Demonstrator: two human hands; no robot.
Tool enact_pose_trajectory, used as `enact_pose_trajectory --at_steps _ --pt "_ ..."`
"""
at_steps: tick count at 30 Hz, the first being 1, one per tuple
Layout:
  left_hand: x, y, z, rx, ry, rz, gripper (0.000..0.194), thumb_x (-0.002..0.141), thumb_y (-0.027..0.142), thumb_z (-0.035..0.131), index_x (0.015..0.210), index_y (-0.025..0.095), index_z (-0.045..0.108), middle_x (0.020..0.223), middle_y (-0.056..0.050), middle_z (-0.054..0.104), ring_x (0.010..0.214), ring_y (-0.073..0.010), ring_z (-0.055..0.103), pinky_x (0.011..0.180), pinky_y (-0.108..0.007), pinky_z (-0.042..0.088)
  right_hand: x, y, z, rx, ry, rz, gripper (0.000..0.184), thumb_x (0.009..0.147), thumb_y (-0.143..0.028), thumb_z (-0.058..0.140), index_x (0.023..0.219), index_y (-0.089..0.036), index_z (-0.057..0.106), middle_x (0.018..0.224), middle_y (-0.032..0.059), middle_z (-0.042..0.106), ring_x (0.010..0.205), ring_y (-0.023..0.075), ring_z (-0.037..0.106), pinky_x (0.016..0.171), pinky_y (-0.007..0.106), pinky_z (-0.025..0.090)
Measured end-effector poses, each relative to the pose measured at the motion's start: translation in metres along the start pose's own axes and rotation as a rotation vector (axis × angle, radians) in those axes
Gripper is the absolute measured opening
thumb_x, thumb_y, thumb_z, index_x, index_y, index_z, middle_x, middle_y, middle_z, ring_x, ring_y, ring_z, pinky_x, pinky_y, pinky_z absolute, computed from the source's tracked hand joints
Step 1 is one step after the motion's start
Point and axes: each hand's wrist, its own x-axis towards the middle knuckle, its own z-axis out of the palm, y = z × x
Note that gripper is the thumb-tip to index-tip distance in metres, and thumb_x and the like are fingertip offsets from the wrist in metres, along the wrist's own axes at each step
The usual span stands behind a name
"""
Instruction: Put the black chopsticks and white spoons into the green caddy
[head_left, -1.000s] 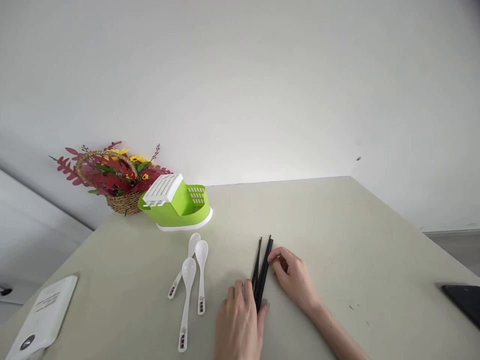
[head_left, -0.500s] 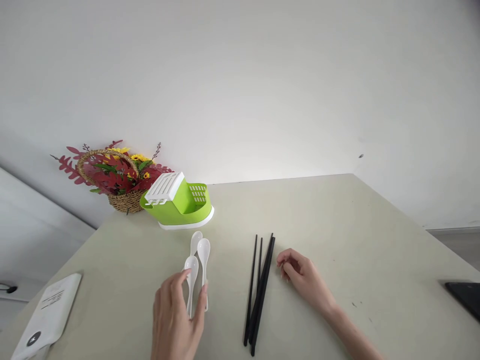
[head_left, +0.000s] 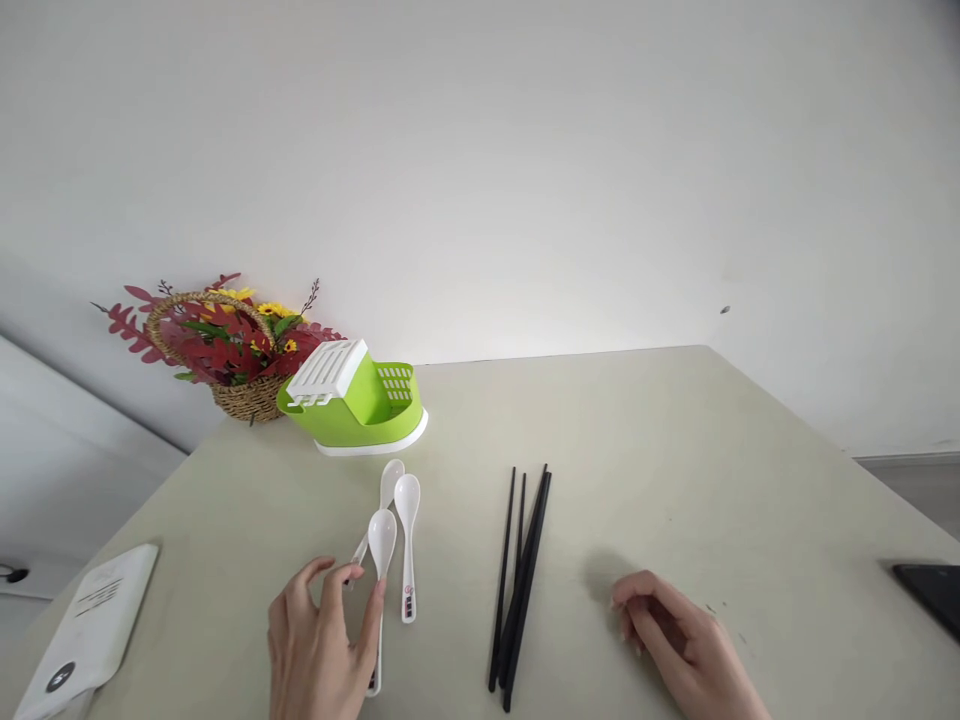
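My left hand (head_left: pixel 330 625) is over the handles of three white spoons, its thumb and fingers apart. The thumb lies across the handle of the front spoon (head_left: pixel 382 535), and the index fingertip is by the handle of the rear spoon (head_left: pixel 391 480); I cannot tell if it touches. The third spoon (head_left: pixel 407 500) lies just to the right, with a printed mark at its handle end. Several black chopsticks (head_left: pixel 525 590) lie bunched in the middle of the table. To their right, apart from them, is my right hand (head_left: pixel 682 640), its fingers curled in and nothing visible in them.
Behind the spoons stands a green and white cutlery holder (head_left: pixel 367 425) with a slotted lid. A wicker basket (head_left: pixel 251 398) of red and yellow flowers is beside it at the wall. A white device (head_left: pixel 94 625) lies left, a black object (head_left: pixel 930 592) at the right edge.
My left hand has drawn back and left, uncovering the right spoon's handle. My right hand has moved right and nearer to me, away from the chopsticks. Spoons and chopsticks have stayed put.
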Motion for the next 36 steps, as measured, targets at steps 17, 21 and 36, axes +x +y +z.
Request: enact_pose_trajectory --at_steps 17,21,36 --pt "0.015 -0.001 0.016 -0.028 0.075 0.084 0.052 0.099 0.055 0.037 0.129 0.014 0.052 0.133 -0.021 0.056 0.129 -0.0388 0.051 0.105 -0.056 0.044 -0.001 -0.002 0.006 -0.089 0.023 -0.031 0.03 0.099 -0.046 0.046 0.086 -0.027 0.066 0.067 0.0013 0.064 0.06 0.0184 0.057 0.055 0.028 0.042" --pt "0.023 0.0 0.022 -0.025 0.083 0.079 0.058 0.098 0.06 0.037 0.129 0.013 0.052 0.133 -0.022 0.057 0.129 -0.0399 0.05 0.102 -0.056 0.046 0.0 -0.002 0.005 -0.088 0.014 -0.043 0.03 0.099 -0.046 0.046 0.087 -0.027 0.066 0.068 0.0013 0.064 0.059 0.018 0.058 0.054 0.027 0.041" --pt "0.039 0.022 0.021 -0.061 -0.111 0.002 0.082 0.091 0.072 0.039 0.141 0.007 0.047 0.134 -0.023 0.063 0.128 -0.0394 0.057 0.104 -0.054 0.048 -0.001 -0.005 0.006 -0.096 0.009 -0.017 0.032 0.1 -0.048 0.044 0.087 -0.027 0.065 0.068 -0.0005 0.063 0.061 0.0168 0.055 0.056 0.026 0.04"
